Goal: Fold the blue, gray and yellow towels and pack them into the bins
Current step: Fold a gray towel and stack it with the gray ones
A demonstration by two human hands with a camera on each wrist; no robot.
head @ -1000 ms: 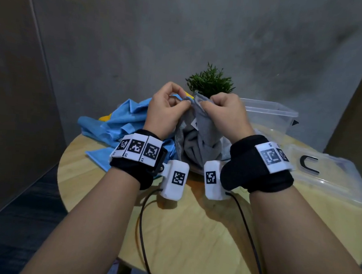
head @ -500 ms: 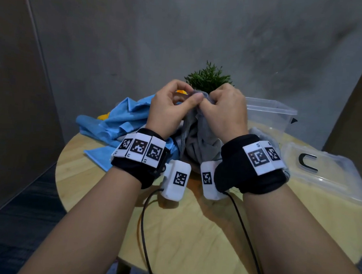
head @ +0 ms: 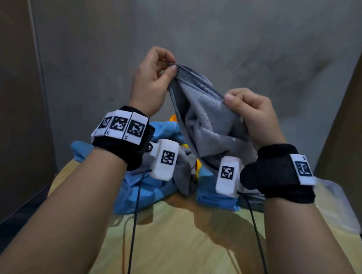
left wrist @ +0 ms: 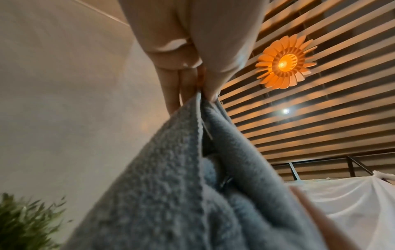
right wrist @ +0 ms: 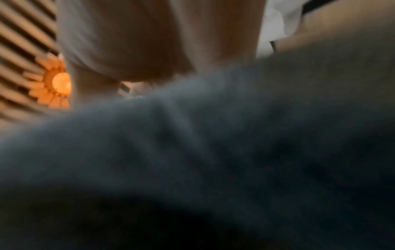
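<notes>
Both hands have come up and spread apart since a second ago, lifting the gray towel point(head: 206, 121) off the table point(head: 183, 241); they were pinched together low over the pile before. My left hand point(head: 152, 83) is higher, thumb and fingers pinching a corner of the towel; left wrist view confirms the pinch point(left wrist: 198, 81) on the hem. My right hand point(head: 253, 115) is lower, fingers curled round the top edge further along. Right wrist view is blurred, mostly gray cloth. Towel hangs bunched between my hands, lower end reaching the heap. Blue towel point(head: 143, 189) lies crumpled on the table under my wrists, a bit of yellow towel point(head: 198, 166) showing beneath. Clear bin lid point(head: 340, 208) at the right edge.
</notes>
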